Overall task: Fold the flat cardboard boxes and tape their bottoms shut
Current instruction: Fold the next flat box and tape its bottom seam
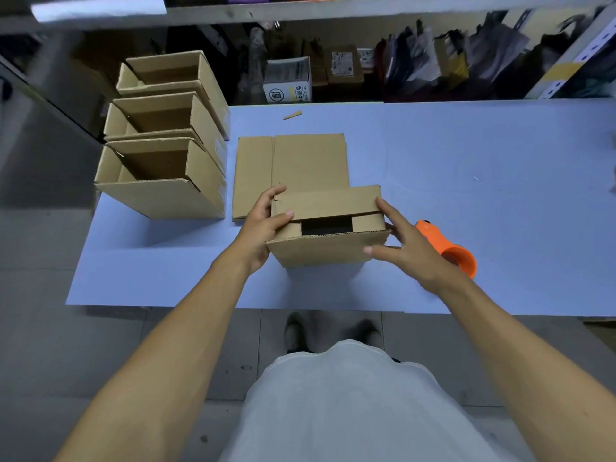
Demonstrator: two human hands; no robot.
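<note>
At mid-bench, near the front edge, a small cardboard box (pixel 328 228) stands with its bottom flaps up; the far long flap is folded over, the near one not yet down, and a dark gap shows between them. The left hand (pixel 263 228) has its grip curled on the box's left end, thumb on the folded flap. The right hand (pixel 410 248) is wide, straight fingers touching the right end. To do this well, press both long flaps flush so their edges meet before taping. An orange tape dispenser (pixel 450 250) lies just right. Flat cardboard blanks (pixel 290 161) lie behind; three folded boxes (pixel 166 135) stand on the left.
</note>
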